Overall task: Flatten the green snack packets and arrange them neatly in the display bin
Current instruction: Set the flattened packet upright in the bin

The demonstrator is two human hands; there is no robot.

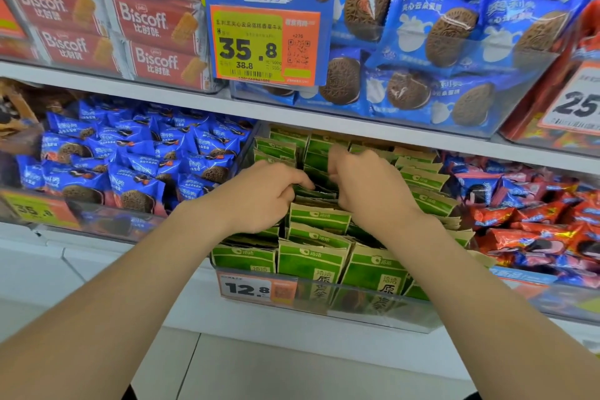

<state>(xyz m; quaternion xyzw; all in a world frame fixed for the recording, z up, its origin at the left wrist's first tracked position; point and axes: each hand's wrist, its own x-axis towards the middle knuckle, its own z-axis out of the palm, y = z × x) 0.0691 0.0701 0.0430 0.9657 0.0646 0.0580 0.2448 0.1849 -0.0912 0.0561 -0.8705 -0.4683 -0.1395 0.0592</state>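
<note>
Both palm-down over bin: left hand pinches packets; right hand curled among them, blurred, grip unclear.

A shop, white shelves with clear bins of packed biscuits, printed price tags with barcodes on the fronts

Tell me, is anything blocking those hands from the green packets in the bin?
Nothing visible does. The left hand and right hand are in among the green packets inside the clear display bin, under the shelf above.
</note>
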